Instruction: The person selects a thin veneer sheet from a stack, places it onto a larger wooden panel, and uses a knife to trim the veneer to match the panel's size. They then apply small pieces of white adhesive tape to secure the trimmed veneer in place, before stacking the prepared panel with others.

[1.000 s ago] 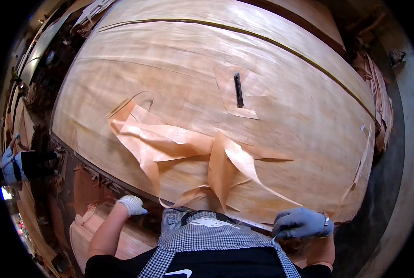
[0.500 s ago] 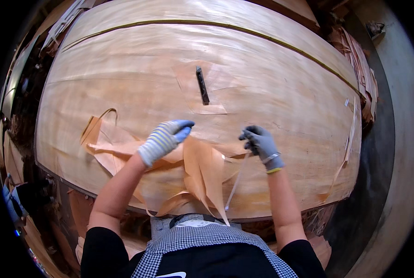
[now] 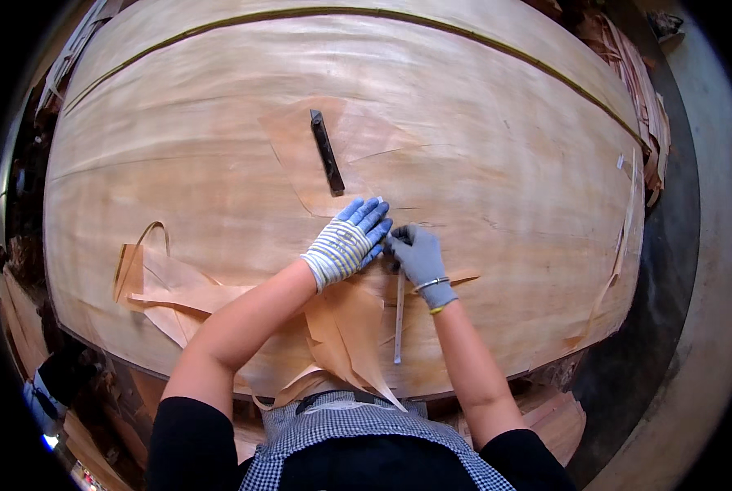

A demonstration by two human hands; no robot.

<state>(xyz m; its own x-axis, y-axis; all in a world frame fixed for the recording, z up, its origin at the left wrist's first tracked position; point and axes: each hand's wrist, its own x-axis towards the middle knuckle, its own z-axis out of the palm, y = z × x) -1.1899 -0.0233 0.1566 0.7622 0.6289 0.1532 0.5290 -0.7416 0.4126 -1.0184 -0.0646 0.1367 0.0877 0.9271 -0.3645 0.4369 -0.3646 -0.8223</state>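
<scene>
My left hand [image 3: 345, 244], in a blue glove with a striped back, lies flat with fingers stretched out on a large pale wood veneer sheet [image 3: 505, 229]. Close beside its fingertips, my right hand [image 3: 419, 255] in a grey glove is closed at the end of a narrow white tape strip [image 3: 399, 319], which trails down toward me. Beyond my left hand, a black utility knife [image 3: 327, 154] rests on a thin peach-toned veneer piece [image 3: 288, 147]. Torn veneer scraps [image 3: 341, 323] lie between my forearms, some hanging over the near edge.
More veneer offcuts [image 3: 169, 282] lie at the left, with a curled strip standing up. A dark seam [image 3: 366, 11] crosses the far part of the sheet. Loose veneer strips [image 3: 620, 245] lie along the right edge, and stacked veneer [image 3: 628, 74] stands at the far right.
Both hands have come together: the left moved right and now presses flat on the sheet, while the right moved left with the tape strip. The view has shifted slightly.
</scene>
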